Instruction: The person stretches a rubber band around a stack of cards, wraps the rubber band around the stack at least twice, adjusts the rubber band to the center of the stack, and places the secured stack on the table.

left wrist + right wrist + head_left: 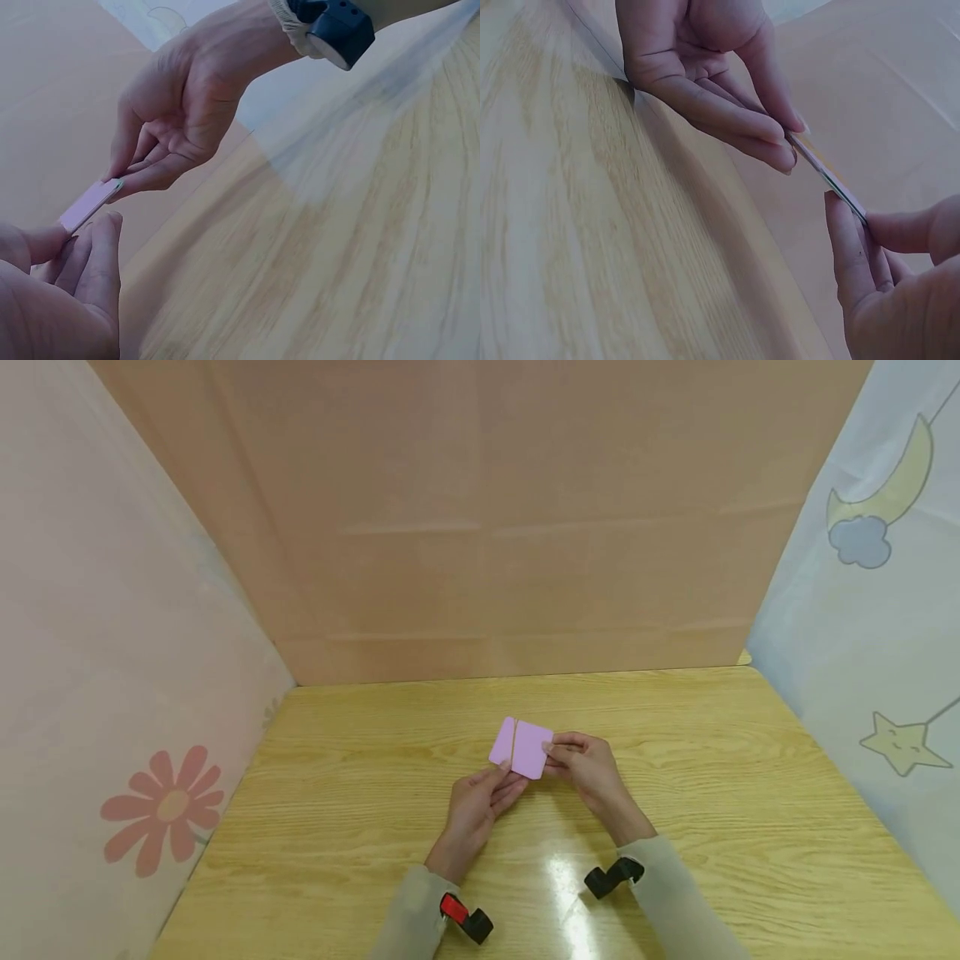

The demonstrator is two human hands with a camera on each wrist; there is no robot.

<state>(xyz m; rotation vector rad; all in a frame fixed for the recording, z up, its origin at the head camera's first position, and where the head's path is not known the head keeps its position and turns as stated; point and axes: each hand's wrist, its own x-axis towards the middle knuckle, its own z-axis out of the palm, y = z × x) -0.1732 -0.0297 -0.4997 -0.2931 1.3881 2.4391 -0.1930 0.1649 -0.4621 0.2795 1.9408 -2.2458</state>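
Observation:
A thin, flat pink card stack [534,748] with rounded corners is held up over the table, a narrow orange-brown band running across its left part. At its lower left edge, my left hand [475,810] pinches it between thumb and fingers. The right hand [594,774] grips its right edge, thumb on top and fingers beneath. Seen nearly edge-on in the left wrist view, the pink card stack [90,204] is slim, with a bit of green at one corner. Its underside is mostly hidden in the head view.
The wood-grain table [337,827] spreads out below both hands. A tan cloth backdrop [480,527] rises at the back edge. Pale cloth walls flank it, with a pink flower print [172,806] at left and a star print [906,745] at right.

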